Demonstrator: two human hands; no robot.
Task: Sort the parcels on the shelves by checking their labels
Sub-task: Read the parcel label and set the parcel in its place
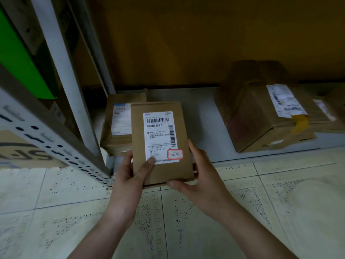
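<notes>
I hold a flat brown cardboard parcel [160,131] upright in front of the bottom shelf, its white shipping label [158,135] facing me with a red-bordered sticker at the label's lower right. My left hand [128,176] grips its lower left edge, thumb lying on the label's bottom corner. Around the lower right corner my right hand [197,176] curls, thumb under the bottom edge. Behind the held parcel a second small labelled box [119,126] lies on the shelf.
The grey bottom shelf board [197,116] sits low over a speckled tile floor [186,221]. A large brown taped box [265,113] with a label stands at the right. A perforated metal upright [56,144] and a white post [61,58] rise at the left, with a green box [16,58] behind.
</notes>
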